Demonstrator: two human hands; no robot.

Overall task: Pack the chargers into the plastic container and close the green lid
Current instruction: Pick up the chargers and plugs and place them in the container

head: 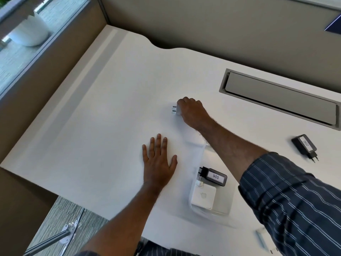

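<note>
On the white desk, my right hand is closed over a small white charger whose two metal prongs stick out to the left. My left hand lies flat on the desk with fingers spread, holding nothing. A clear plastic container sits near the front, under my right forearm. It holds a black charger labelled 026 and a white square charger. Another black charger labelled 200 lies on the desk at the right. No green lid is in view.
A grey cable hatch is set into the desk at the back right. Beige partition walls stand behind and to the left. A white pot sits beyond the window at the upper left. The desk's front edge drops to a grey floor.
</note>
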